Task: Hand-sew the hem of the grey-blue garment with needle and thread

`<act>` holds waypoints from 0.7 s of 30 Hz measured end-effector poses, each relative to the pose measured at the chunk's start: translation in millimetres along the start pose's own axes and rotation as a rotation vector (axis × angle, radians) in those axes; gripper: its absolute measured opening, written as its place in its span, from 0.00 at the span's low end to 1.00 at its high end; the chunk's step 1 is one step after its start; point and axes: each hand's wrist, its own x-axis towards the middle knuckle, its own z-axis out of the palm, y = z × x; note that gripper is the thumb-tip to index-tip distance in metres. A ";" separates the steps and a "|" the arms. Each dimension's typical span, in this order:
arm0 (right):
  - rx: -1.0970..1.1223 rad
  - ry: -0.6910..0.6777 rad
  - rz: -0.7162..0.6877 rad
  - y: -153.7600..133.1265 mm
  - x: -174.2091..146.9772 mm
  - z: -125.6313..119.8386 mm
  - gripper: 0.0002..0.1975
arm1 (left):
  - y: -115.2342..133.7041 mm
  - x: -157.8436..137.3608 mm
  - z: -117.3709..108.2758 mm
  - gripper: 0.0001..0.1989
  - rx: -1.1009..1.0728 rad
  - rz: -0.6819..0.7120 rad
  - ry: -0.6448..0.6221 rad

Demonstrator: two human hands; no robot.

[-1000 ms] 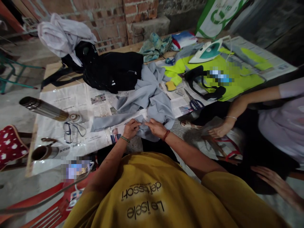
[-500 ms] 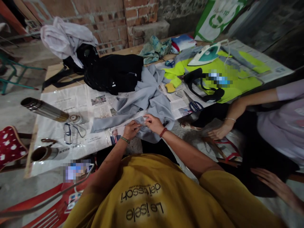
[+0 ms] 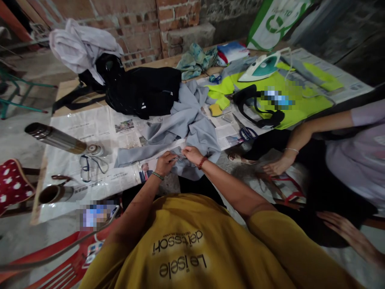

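A crumpled grey garment [image 3: 189,124] lies on the newspaper-covered table [image 3: 90,132], its near edge hanging toward me. My left hand [image 3: 165,161] pinches that near edge, fingers closed on the cloth. My right hand [image 3: 191,154], with a red bead bracelet at the wrist, grips the same edge just to the right, the two hands almost touching. What lies between the fingertips is too small to make out.
A black bag [image 3: 141,92] and white cloth [image 3: 81,46] sit at the back. An iron [image 3: 261,66] rests on a neon yellow garment [image 3: 288,96]. Blue scissors [image 3: 246,132], a steel flask [image 3: 54,138], glasses [image 3: 90,164]. Another person's arm [image 3: 300,140] reaches in on the right.
My right hand has drawn leftward along the grey garment's edge, closing the gap to my left hand. The other person's arm stays about where it was.
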 end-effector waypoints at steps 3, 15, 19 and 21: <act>-0.018 -0.050 0.035 -5.3 1.4 -1.4 0.12 | 1.0 0.9 -1.0 0.07 -0.019 -0.060 -0.011; -0.045 -0.258 0.081 -23.5 -3.0 -10.4 0.11 | 8.7 9.3 -5.6 0.05 -0.134 -0.265 0.003; -0.166 0.208 -0.325 -16.1 7.4 -38.9 0.11 | 10.0 14.3 -9.7 0.05 -0.224 -0.354 -0.012; -0.248 0.449 -0.540 -6.2 3.1 -49.0 0.10 | 10.5 16.1 -11.0 0.07 -0.270 -0.398 -0.017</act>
